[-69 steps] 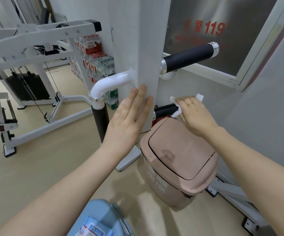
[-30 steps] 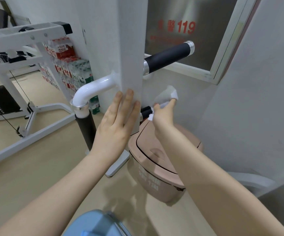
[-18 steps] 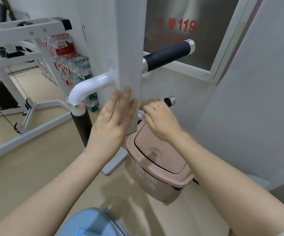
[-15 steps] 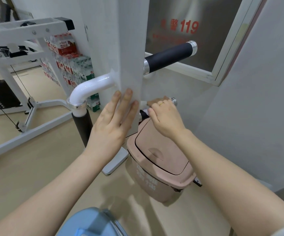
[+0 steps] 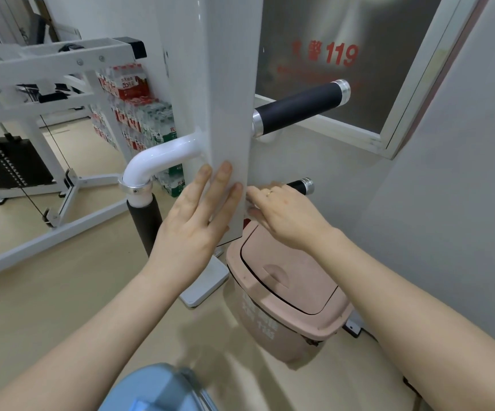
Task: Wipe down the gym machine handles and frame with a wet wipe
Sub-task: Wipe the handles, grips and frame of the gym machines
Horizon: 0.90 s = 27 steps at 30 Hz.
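Resting flat on the frame (image 5: 225, 84), left hand (image 5: 194, 229); right hand (image 5: 285, 215) curls around the lower handle (image 5: 298, 186).

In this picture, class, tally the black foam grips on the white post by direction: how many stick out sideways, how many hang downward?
Sideways grips: 2, the upper grip and the lower grip under the right hand.
Downward grips: 1, the hanging grip beside the left hand.
Total: 3

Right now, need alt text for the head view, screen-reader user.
A person's left hand lies flat against a white gym machine post while the right hand curls over the lower black handle behind it; no wipe shows. A pink lidded bin stands on the floor just below, with an upper black handle above.
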Each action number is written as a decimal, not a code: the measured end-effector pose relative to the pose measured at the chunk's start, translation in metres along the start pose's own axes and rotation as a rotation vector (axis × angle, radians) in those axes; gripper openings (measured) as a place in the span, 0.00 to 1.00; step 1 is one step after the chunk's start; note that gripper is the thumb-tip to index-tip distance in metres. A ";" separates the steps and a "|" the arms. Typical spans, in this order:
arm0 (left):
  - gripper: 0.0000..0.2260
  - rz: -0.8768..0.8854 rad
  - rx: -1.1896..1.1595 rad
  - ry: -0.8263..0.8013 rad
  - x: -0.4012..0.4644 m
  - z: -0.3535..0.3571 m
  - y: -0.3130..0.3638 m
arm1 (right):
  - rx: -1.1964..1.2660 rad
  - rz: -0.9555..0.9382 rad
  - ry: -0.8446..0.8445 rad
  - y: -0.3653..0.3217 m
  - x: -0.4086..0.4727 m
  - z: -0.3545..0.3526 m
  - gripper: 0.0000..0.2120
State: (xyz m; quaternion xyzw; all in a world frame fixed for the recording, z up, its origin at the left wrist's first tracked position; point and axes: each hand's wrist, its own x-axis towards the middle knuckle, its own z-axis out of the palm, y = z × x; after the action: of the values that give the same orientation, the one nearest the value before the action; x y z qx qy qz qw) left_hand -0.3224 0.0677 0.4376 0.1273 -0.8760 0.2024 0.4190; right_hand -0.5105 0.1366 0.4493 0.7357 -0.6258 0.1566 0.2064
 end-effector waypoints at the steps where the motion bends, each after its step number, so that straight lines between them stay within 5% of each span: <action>1: 0.29 0.001 0.003 0.000 0.000 0.000 0.000 | -0.008 0.043 0.023 0.005 -0.004 0.003 0.08; 5: 0.25 -0.017 -0.014 0.001 0.000 0.000 0.002 | 0.050 0.250 0.002 0.001 -0.004 0.007 0.22; 8: 0.24 -0.007 -0.017 -0.006 0.000 0.001 0.001 | 0.007 0.154 -0.078 -0.002 0.005 0.006 0.22; 14: 0.25 0.015 0.025 -0.002 0.001 0.000 -0.003 | 0.011 0.407 -0.302 0.041 0.006 -0.011 0.11; 17: 0.24 0.013 0.024 0.008 0.000 0.002 -0.004 | 0.103 0.510 -0.149 0.048 -0.008 0.002 0.13; 23: 0.24 0.016 0.000 0.006 0.000 0.004 -0.005 | 0.988 1.152 0.252 -0.003 0.004 0.008 0.19; 27: 0.26 -0.004 -0.006 0.012 0.003 0.005 -0.007 | 1.177 1.208 0.337 -0.039 0.022 0.012 0.24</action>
State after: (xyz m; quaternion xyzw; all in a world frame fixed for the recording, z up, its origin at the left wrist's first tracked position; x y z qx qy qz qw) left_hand -0.3243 0.0589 0.4389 0.1266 -0.8738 0.1998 0.4250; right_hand -0.4688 0.1168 0.4450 0.2305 -0.6880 0.6459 -0.2372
